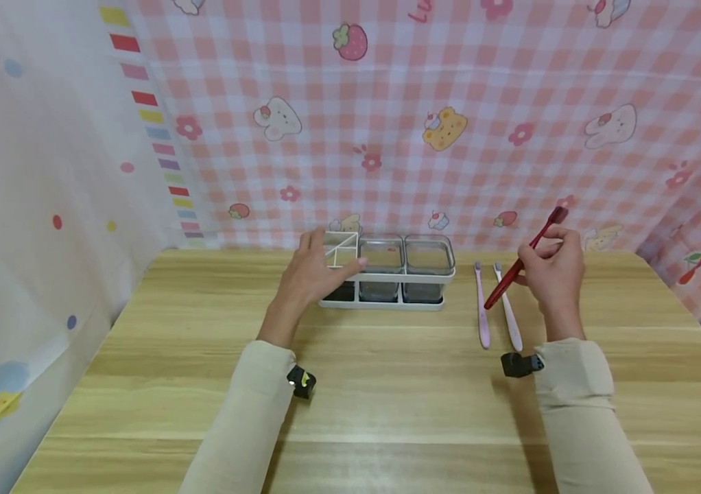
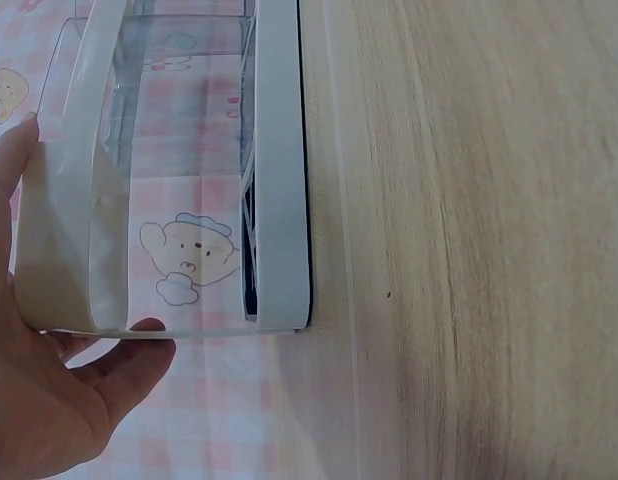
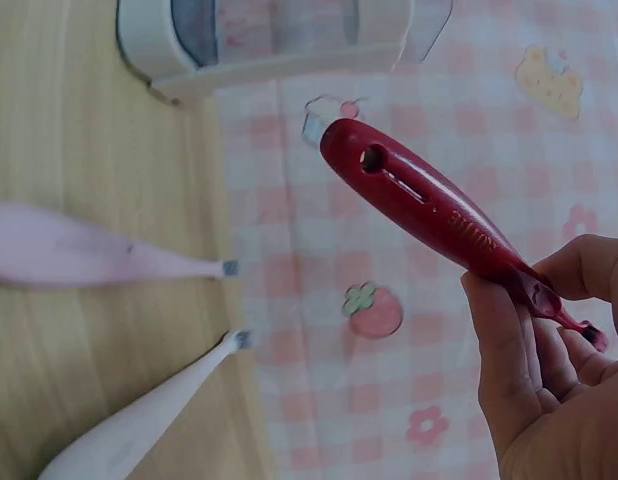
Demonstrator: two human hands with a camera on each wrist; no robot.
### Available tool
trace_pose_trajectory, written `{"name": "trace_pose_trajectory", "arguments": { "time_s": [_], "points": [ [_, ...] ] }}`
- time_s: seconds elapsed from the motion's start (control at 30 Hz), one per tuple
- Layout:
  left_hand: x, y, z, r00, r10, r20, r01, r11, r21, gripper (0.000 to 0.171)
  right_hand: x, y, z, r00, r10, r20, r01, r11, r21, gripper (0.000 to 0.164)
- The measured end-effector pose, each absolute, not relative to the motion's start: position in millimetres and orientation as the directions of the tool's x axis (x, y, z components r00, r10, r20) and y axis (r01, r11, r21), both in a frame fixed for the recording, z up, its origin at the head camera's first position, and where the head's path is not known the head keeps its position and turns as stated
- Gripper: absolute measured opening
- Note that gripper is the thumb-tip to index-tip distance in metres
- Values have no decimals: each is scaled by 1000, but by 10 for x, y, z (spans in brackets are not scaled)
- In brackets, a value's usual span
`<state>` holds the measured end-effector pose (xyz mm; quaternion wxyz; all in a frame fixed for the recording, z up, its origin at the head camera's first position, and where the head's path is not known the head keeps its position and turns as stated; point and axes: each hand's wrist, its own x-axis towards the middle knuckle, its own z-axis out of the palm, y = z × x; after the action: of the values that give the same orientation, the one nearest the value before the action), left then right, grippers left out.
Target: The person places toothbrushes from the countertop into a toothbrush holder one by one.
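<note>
My left hand [image 1: 312,271] grips the left end of a white toothbrush holder [image 1: 381,306], thumb along its upper front rail and fingers round the end. In the left wrist view, fingertips [image 2: 139,365] rest at the end of the holder's frame. White dividers split the left section, and two clear cups [image 1: 429,255] fill the rest. My right hand [image 1: 553,271] pinches a red toothbrush [image 3: 419,200] by its neck, bristle head up and handle end slanting down left. Below it lie a pink toothbrush [image 1: 482,309] and a white toothbrush [image 1: 509,315].
The holder stands on a wooden table [image 1: 387,412] near its back edge. Behind hangs a pink checked cloth [image 1: 387,123] with cartoon prints, and a white cloth [image 1: 48,171] is at the left. A small black camera [image 1: 520,365] sits at the right wrist.
</note>
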<state>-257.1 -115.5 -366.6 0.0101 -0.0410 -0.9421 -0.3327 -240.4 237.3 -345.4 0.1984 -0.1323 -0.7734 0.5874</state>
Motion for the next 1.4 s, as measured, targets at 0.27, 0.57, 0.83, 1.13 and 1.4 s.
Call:
{"name": "trace_pose_trajectory", "arguments": {
  "time_s": [0.27, 0.57, 0.83, 1.13, 1.4],
  "points": [
    [-2573, -1161, -3665, -997, 72, 42, 82, 773, 629, 117, -2369, 2231, -3308, -881, 421, 217, -114, 256, -960, 34],
    [-2571, -1171, -3668, -996, 69, 54, 87, 773, 628, 117, -2346, 2039, -3166, -855, 411, 316, -221, 263, -939, 32],
    [-2574, -1177, -3669, -995, 76, 63, 99, 770, 631, 117, -2377, 1913, -3056, -856, 395, 333, -273, 201, -941, 34],
    [-2576, -1151, -3650, -996, 62, 70, 92, 774, 627, 113, -2383, 1788, -2991, -850, 366, 378, -308, 237, -921, 36],
    [-2573, -1146, -3662, -996, 61, 66, 89, 766, 637, 112, -2428, 1667, -2950, -845, 362, 393, -325, 236, -916, 36]
  ]
}}
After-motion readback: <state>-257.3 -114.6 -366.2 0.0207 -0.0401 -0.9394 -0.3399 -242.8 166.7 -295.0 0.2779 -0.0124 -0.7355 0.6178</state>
